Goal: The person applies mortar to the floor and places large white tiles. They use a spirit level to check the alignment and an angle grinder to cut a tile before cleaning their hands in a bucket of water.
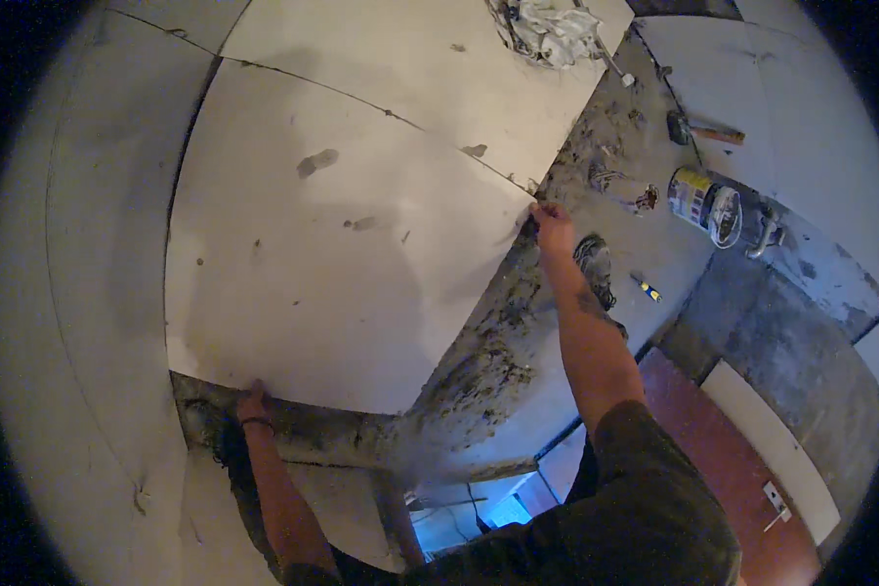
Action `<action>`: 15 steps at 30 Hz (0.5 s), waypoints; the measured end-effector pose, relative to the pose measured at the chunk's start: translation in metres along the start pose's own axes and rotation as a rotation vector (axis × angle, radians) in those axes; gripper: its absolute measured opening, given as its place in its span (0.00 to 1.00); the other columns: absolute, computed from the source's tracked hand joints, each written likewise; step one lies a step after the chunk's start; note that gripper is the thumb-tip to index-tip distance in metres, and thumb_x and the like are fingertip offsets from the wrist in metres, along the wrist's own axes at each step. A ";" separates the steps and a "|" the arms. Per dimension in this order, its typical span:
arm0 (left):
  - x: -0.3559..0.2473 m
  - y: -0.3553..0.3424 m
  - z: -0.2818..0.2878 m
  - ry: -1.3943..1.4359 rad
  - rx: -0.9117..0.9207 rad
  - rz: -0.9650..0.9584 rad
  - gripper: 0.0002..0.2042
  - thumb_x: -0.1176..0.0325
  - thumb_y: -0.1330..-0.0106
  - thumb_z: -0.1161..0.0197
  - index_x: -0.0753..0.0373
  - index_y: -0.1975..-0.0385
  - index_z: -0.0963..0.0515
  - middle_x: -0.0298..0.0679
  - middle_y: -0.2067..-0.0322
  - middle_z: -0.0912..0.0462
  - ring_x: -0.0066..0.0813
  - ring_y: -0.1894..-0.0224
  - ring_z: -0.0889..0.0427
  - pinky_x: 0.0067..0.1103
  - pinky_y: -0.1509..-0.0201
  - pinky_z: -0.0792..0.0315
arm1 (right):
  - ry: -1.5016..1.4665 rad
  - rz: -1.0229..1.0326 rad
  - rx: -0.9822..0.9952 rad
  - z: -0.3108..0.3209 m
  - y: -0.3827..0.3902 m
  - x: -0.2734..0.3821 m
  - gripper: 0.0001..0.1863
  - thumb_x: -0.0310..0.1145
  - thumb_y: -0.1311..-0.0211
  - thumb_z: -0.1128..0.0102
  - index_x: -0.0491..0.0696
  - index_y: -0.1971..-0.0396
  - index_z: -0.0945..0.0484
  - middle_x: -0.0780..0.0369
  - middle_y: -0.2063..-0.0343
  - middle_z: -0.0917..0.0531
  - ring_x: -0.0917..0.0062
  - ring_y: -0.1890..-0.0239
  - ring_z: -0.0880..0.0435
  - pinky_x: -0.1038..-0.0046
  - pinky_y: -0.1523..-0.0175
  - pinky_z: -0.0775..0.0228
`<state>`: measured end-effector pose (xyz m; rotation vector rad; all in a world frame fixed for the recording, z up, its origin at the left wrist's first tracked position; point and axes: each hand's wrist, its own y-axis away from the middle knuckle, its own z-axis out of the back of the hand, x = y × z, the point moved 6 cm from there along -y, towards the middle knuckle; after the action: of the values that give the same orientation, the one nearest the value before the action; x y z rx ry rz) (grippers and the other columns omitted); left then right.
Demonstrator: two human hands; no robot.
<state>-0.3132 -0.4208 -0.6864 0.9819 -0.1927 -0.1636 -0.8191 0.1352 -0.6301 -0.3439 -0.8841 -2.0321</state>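
Observation:
A large pale floor tile (303, 273) lies in front of me, its face marked with grey smudges. My left hand (252, 400) is at its near edge, with the fingers curled against the rim and partly hidden. At the tile's right corner, my right hand (554, 227) has thumb and fingers closed on the edge; the fingertips are hard to make out. Beyond a dark joint lies another pale tile (391, 68). Rough, dark mortar residue (493, 361) covers the floor along the tile's right side.
A crumpled white plastic bag (554, 37) rests on the far tile. To the right are a wooden-handled mallet (703, 130), a labelled bucket (693, 198) lying tipped, a metal fitting (767, 234) and a yellow-and-blue small tool (647, 288). A reddish door (718, 459) with a handle stands lower right.

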 end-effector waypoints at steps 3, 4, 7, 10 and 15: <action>0.041 0.003 0.016 -0.255 -0.073 -0.060 0.29 0.49 0.46 0.38 0.56 0.46 0.31 0.50 0.56 0.21 0.46 0.55 0.22 0.33 0.50 0.29 | 0.126 -0.029 0.010 -0.013 0.013 0.036 0.19 0.43 0.53 0.33 0.44 0.66 0.21 0.61 0.75 0.19 0.76 0.74 0.24 0.72 0.68 0.33; 0.058 -0.001 0.020 -0.486 -0.080 -0.176 0.31 0.48 0.46 0.39 0.55 0.44 0.34 0.50 0.57 0.21 0.46 0.56 0.22 0.33 0.50 0.29 | 0.208 -0.036 0.021 -0.016 0.018 0.045 0.19 0.42 0.53 0.33 0.44 0.66 0.21 0.60 0.75 0.19 0.75 0.74 0.23 0.72 0.67 0.32; 0.006 -0.004 0.009 -0.939 -0.076 -0.515 0.34 0.47 0.45 0.40 0.53 0.40 0.39 0.50 0.57 0.21 0.47 0.57 0.22 0.33 0.50 0.29 | 0.241 0.089 -0.043 0.046 0.015 0.035 0.20 0.42 0.53 0.33 0.43 0.64 0.22 0.59 0.73 0.18 0.76 0.74 0.22 0.72 0.68 0.32; -0.044 0.023 0.022 -0.850 0.048 -0.511 0.33 0.48 0.44 0.41 0.54 0.39 0.40 0.48 0.57 0.22 0.46 0.55 0.23 0.33 0.48 0.31 | 0.097 -0.058 0.070 0.107 0.046 0.042 0.23 0.41 0.52 0.34 0.43 0.58 0.25 0.59 0.70 0.18 0.76 0.74 0.22 0.75 0.69 0.31; -0.205 0.090 0.092 -0.600 0.062 -0.687 0.32 0.50 0.42 0.43 0.56 0.39 0.41 0.45 0.57 0.22 0.43 0.53 0.25 0.32 0.43 0.36 | -0.322 -0.103 -0.069 0.295 0.101 0.037 0.28 0.38 0.49 0.35 0.44 0.49 0.32 0.58 0.65 0.20 0.77 0.74 0.22 0.74 0.72 0.31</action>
<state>-0.5291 -0.4000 -0.5797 1.0090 -0.4036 -1.0924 -0.7835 0.2809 -0.3545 -0.6916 -1.0449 -2.1407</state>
